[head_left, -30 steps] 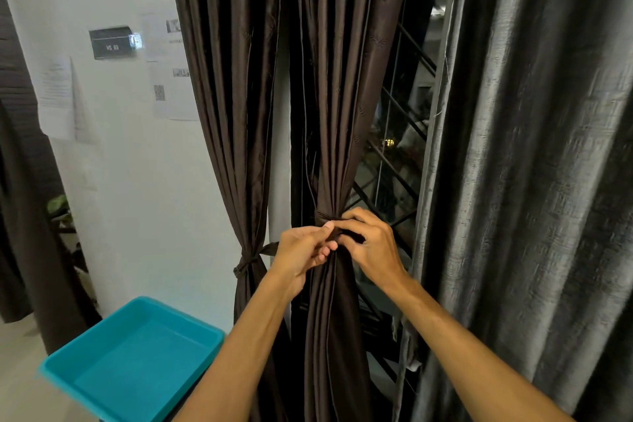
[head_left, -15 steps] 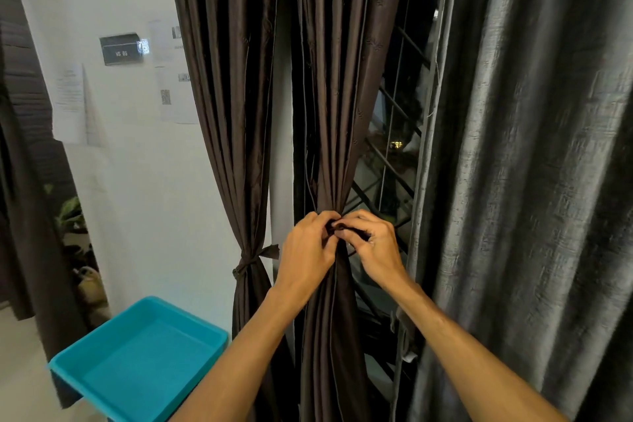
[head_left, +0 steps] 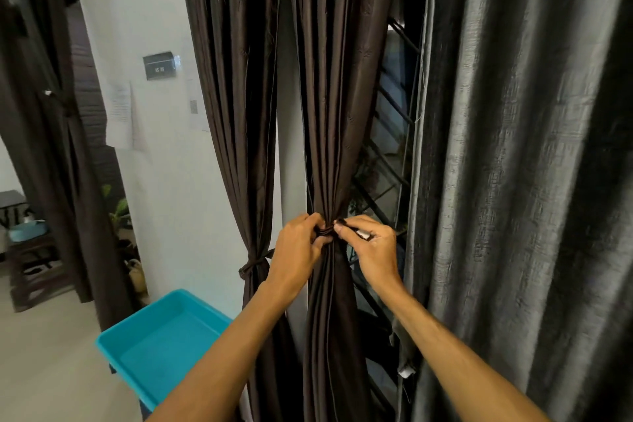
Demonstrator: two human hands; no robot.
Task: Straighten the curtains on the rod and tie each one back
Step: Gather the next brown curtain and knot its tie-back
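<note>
Left hand (head_left: 298, 250) and right hand (head_left: 373, 250) meet at the gathered waist of the brown curtain (head_left: 329, 113); fingers of both are curled, pinching the dark tie band (head_left: 327, 232) between them; left of the left hand, a second brown curtain (head_left: 233, 113) hangs already knotted; right of the right hand hangs a grey curtain (head_left: 513, 181); below the left forearm sits a teal tray (head_left: 164, 336).

A white plastered wall (head_left: 164, 181) carries a small dark plaque (head_left: 159, 65) and taped paper sheets (head_left: 120, 116). A turquoise plastic tray (head_left: 137, 315) sits above the pale floor (head_left: 44, 370). A black metal window grille (head_left: 387, 161) shows dimly; a green leafy plant (head_left: 120, 212) stands behind.
</note>
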